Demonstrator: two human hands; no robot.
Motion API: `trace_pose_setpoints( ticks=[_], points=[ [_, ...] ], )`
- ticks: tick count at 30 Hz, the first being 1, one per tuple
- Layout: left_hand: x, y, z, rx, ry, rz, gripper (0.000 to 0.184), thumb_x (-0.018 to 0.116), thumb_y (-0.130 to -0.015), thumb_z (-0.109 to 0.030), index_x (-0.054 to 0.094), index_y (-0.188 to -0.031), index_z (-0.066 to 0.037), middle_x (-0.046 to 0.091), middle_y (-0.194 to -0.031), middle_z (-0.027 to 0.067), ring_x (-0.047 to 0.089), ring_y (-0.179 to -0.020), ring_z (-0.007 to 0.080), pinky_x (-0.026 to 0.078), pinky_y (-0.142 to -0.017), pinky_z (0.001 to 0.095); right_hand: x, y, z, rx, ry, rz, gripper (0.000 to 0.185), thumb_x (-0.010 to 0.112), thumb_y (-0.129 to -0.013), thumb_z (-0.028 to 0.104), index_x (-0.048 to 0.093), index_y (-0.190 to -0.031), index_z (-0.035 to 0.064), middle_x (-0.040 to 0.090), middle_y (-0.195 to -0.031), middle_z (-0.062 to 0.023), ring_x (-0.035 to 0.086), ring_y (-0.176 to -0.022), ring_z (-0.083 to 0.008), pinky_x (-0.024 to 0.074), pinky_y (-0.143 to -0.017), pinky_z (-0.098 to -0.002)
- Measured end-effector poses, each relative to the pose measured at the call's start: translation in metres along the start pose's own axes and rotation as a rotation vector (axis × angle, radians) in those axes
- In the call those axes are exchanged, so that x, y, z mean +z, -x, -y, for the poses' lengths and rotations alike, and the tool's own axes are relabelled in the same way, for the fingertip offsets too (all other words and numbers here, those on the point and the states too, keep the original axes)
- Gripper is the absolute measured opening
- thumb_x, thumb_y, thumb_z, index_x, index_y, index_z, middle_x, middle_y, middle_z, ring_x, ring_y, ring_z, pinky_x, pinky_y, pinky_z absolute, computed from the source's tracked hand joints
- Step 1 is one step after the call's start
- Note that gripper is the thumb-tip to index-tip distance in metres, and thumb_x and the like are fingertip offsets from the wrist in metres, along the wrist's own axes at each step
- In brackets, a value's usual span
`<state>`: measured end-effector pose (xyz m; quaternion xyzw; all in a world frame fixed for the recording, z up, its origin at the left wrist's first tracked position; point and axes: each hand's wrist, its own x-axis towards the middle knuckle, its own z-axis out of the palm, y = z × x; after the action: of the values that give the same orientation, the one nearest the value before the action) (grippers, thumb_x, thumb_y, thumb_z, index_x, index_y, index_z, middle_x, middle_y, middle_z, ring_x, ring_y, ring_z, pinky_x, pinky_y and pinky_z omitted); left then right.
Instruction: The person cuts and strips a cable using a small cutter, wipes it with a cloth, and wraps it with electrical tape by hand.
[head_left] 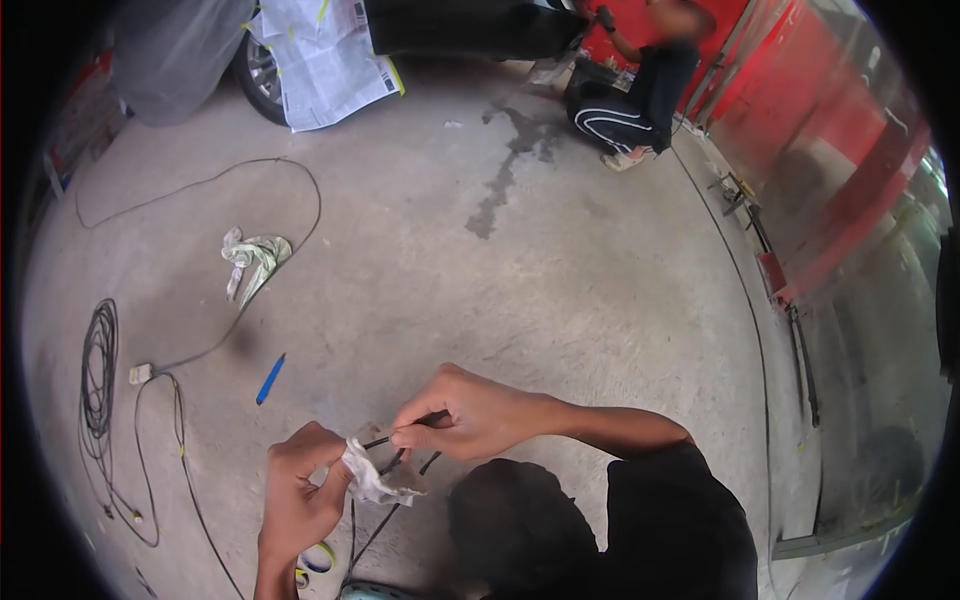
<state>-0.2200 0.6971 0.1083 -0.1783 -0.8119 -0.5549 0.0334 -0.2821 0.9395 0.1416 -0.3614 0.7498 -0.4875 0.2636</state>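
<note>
My left hand pinches a crumpled white rag between thumb and fingers. A thin black cable runs from the rag to my right hand, whose fingers are closed on it. More of the dark cable loops below my right hand and passes behind the rag. On the floor beyond my left hand lies a slim blue tool, perhaps a pen or a cutter. Rolls of yellow-edged tape are partly hidden beside my left wrist.
A coiled black cord, a pale socket box and a bunched light cloth lie to the left. A paper-masked car wheel stands ahead. Another person crouches by the car. Red panels line the right.
</note>
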Motion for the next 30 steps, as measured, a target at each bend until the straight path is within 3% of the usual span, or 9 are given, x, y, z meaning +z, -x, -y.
trace_pose_setpoints(
  ticks=[5,10,12,15,18,19,21,28,30],
  points=[
    [-0.002,-0.001,0.004,-0.014,-0.009,0.016,0.011,0.065,-0.078,0.007,0.07,-0.086,0.002,0.066,-0.074,0.0126,0.06,-0.069,0.0262,0.046,-0.065,0.0353,0.011,-0.011,-0.01,-0.112,-0.044,-0.055,0.022,0.062,-0.096,0.015,0.073,-0.089,-0.0023,0.058,-0.06,-0.0054,0.042,-0.055,-0.0076,0.0373,-0.051,-0.0289],
    [-0.011,0.013,0.02,-0.08,0.081,0.042,0.013,0.063,-0.081,0.004,0.071,-0.091,0.001,0.067,-0.077,0.0142,0.062,-0.072,0.0278,0.048,-0.067,0.0365,0.0,0.003,-0.016,0.08,-0.024,-0.121,0.023,0.064,-0.098,0.017,0.075,-0.089,-0.0009,0.053,-0.058,-0.0005,0.039,-0.056,-0.0041,0.0307,-0.048,-0.026],
    [-0.007,0.007,0.016,0.001,0.05,0.066,0.011,0.063,-0.082,0.001,0.071,-0.09,0.001,0.068,-0.08,0.0157,0.061,-0.072,0.0299,0.049,-0.067,0.0378,0.009,0.002,-0.019,0.131,-0.003,-0.135,0.023,0.064,-0.098,0.017,0.075,-0.089,-0.0008,0.053,-0.058,0.0002,0.038,-0.056,-0.0035,0.0297,-0.048,-0.0253],
    [0.001,0.006,0.011,-0.099,0.095,0.081,0.008,0.068,-0.082,0.003,0.072,-0.089,0.001,0.068,-0.079,0.0144,0.061,-0.075,0.0272,0.048,-0.069,0.0378,0.029,-0.011,-0.023,0.089,-0.062,-0.056,0.022,0.065,-0.098,0.015,0.075,-0.089,-0.0012,0.053,-0.058,0.0007,0.037,-0.054,-0.0038,0.0283,-0.048,-0.0251],
    [-0.007,0.015,0.023,-0.036,-0.005,0.087,0.013,0.062,-0.086,-0.009,0.071,-0.088,0.0,0.068,-0.079,0.0177,0.061,-0.074,0.033,0.05,-0.068,0.042,0.019,-0.006,-0.024,0.104,0.036,-0.131,0.023,0.064,-0.098,0.015,0.075,-0.088,-0.0026,0.051,-0.057,0.0014,0.037,-0.052,-0.0035,0.0267,-0.047,-0.0245],
    [-0.01,0.016,0.026,-0.03,0.003,0.082,0.012,0.063,-0.084,-0.005,0.072,-0.09,0.0,0.069,-0.081,0.0162,0.062,-0.075,0.0314,0.05,-0.069,0.0408,0.013,-0.001,-0.029,0.119,0.031,-0.164,0.024,0.064,-0.099,0.016,0.075,-0.087,-0.0031,0.05,-0.056,0.0031,0.035,-0.051,-0.0027,0.0252,-0.046,-0.0239],
    [-0.016,0.018,0.03,-0.016,0.013,0.083,0.014,0.067,-0.081,0.002,0.074,-0.093,0.0,0.072,-0.083,0.0131,0.062,-0.076,0.0282,0.05,-0.07,0.0383,0.011,0.002,-0.03,0.142,-0.01,-0.151,0.025,0.064,-0.099,0.016,0.075,-0.087,-0.0031,0.05,-0.055,0.0041,0.035,-0.051,-0.0024,0.0247,-0.046,-0.0236],
    [-0.008,0.009,0.034,-0.034,-0.04,0.044,0.012,0.067,-0.083,0.001,0.073,-0.092,-0.001,0.072,-0.082,0.0131,0.061,-0.075,0.0282,0.049,-0.068,0.0384,0.036,-0.022,-0.034,0.1,-0.065,-0.144,0.028,0.063,-0.1,0.016,0.073,-0.084,-0.0045,0.052,-0.059,0.0043,0.035,-0.053,-0.001,0.0264,-0.048,-0.023],
    [-0.01,0.015,0.04,-0.07,0.058,0.009,0.011,0.063,-0.085,-0.006,0.072,-0.088,-0.002,0.067,-0.077,0.0171,0.059,-0.072,0.032,0.049,-0.066,0.0406,0.023,-0.017,-0.04,0.1,-0.054,-0.188,0.028,0.062,-0.1,0.016,0.072,-0.084,-0.005,0.053,-0.059,0.0041,0.036,-0.053,-0.0013,0.027,-0.049,-0.0232]
  ],
)
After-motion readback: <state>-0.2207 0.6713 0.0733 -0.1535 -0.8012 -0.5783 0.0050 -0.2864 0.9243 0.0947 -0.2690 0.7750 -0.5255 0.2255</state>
